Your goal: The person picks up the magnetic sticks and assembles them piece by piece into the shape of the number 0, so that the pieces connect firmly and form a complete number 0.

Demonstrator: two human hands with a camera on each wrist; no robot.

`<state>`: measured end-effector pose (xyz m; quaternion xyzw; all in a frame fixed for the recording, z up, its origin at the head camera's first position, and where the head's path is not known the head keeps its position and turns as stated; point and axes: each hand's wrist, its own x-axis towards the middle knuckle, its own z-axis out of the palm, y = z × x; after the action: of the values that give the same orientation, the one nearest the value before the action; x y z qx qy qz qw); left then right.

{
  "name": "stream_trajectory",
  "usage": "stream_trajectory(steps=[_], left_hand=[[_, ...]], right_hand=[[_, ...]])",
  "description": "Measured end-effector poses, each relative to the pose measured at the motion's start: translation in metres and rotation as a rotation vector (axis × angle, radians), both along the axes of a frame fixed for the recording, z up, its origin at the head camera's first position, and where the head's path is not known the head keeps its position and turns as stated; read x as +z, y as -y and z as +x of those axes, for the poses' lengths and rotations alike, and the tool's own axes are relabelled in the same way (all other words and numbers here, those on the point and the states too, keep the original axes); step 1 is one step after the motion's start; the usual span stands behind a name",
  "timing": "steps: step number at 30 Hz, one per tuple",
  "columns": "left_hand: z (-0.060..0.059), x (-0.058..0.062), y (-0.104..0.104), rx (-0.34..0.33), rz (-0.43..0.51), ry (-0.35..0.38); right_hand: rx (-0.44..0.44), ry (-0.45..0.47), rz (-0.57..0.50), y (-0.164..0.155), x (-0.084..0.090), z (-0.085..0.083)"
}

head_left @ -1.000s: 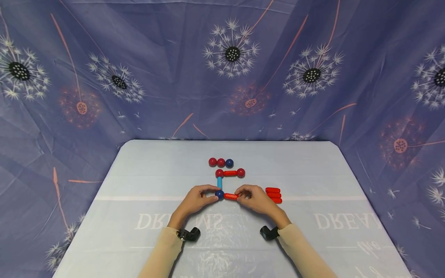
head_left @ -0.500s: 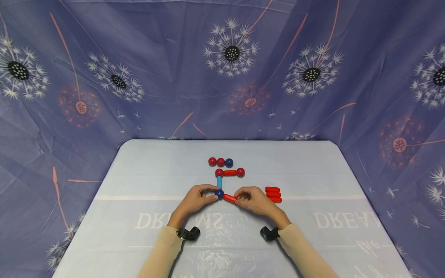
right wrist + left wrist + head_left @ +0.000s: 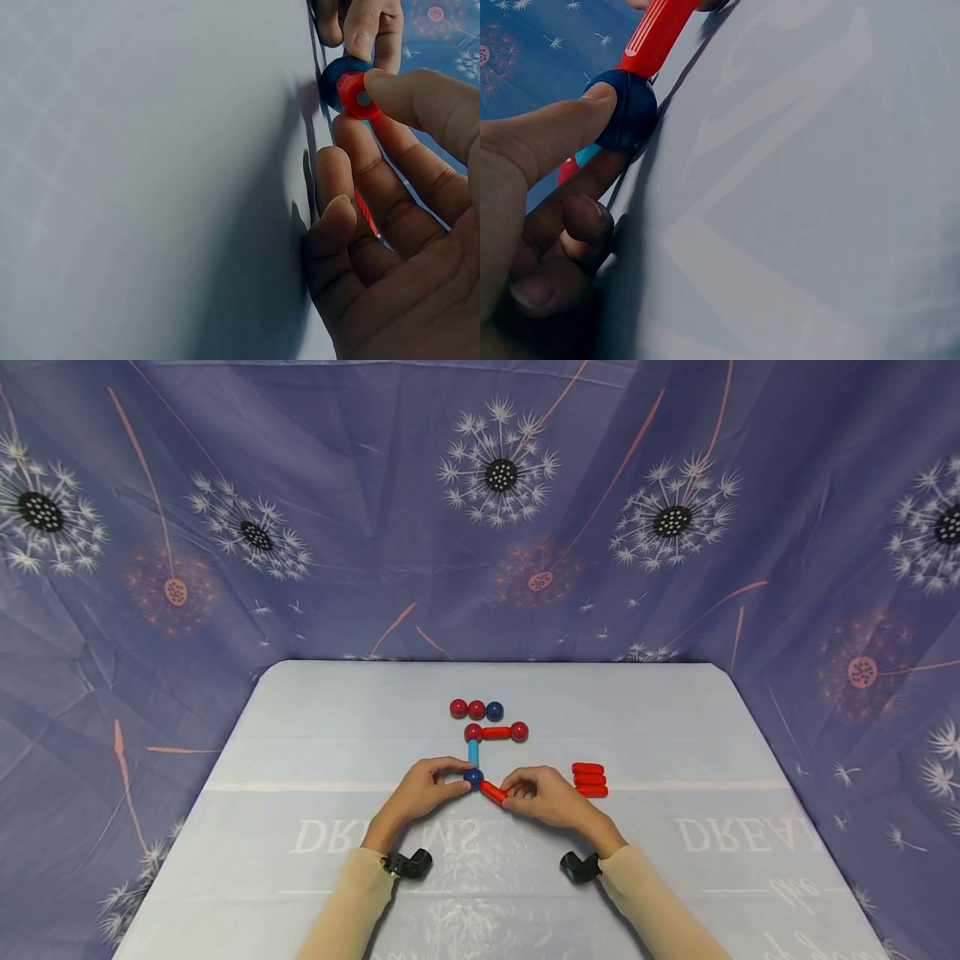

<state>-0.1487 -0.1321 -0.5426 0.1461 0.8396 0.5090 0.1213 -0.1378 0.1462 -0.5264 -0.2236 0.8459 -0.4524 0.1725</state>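
Observation:
A flat figure of balls and rods lies mid-table: a red ball (image 3: pixel 473 732), a red rod (image 3: pixel 496 732) and a second red ball (image 3: pixel 519 732) in a row, with a light blue rod (image 3: pixel 473 752) running down to a dark blue ball (image 3: pixel 473 777) (image 3: pixel 626 109) (image 3: pixel 339 79). My left hand (image 3: pixel 429 791) pinches that blue ball between thumb and fingers. My right hand (image 3: pixel 542 795) pinches a red rod (image 3: pixel 492 792) (image 3: pixel 656 34) (image 3: pixel 355 95) whose end touches the blue ball; the rod slants toward me and to the right.
Two red balls (image 3: pixel 467 709) and a dark blue ball (image 3: pixel 494 711) sit in a row behind the figure. A stack of spare red rods (image 3: pixel 589 779) lies right of my right hand. A pale cloth covers the table (image 3: pixel 300 752); a dandelion-print curtain (image 3: pixel 495 510) surrounds it.
My right hand has swung the red rod's far end toward me, from level to slanting down-right, pivoting on the blue ball. The left hand has stayed put.

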Motion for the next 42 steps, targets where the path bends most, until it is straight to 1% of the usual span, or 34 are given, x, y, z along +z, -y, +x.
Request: stream_trajectory(steps=[9,16,20,31,42], left_hand=[[0.0,-0.001,0.0,-0.005,0.012,-0.002],[0.0,0.0,0.001,-0.008,0.003,0.01],[0.0,0.0,0.001,-0.008,0.001,0.003],[-0.001,-0.001,0.001,-0.018,-0.028,-0.015],[-0.002,0.002,0.0,-0.016,-0.033,-0.034]], right_hand=[[0.04,0.021,-0.037,0.007,0.0,0.002],[0.075,0.03,-0.005,0.008,0.0,0.001],[0.092,0.028,-0.008,0.009,0.0,0.0],[0.095,0.039,-0.025,0.013,-0.001,-0.001],[0.099,0.059,-0.022,0.019,0.002,-0.002]])
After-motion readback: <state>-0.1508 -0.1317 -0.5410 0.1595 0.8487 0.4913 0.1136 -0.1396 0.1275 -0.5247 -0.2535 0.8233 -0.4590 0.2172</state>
